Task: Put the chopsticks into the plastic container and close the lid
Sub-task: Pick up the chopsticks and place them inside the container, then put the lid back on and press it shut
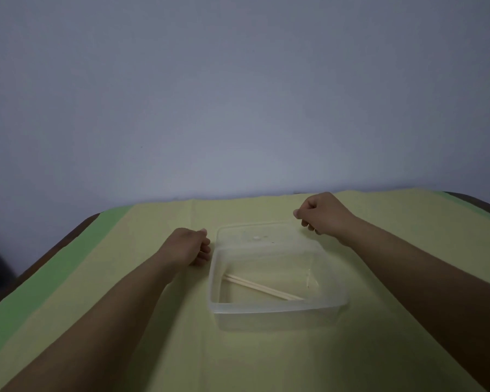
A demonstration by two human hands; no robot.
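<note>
A clear plastic container (pixel 277 315) stands on the yellow cloth, right of the middle. Two pale wooden chopsticks (pixel 262 287) lie slantwise on its bottom. The clear lid (pixel 262 236) sits tilted over the container's far edge and leaves most of the container uncovered. My left hand (pixel 191 246) is curled against the lid's left edge. My right hand (pixel 324 215) is curled at the lid's far right corner, its thumb on the rim. The fingertips of both hands are partly hidden.
A yellow cloth (pixel 159 321) with a green stripe (pixel 54 278) down its left side covers the dark table (pixel 487 205). A plain grey wall rises right behind the table's far edge.
</note>
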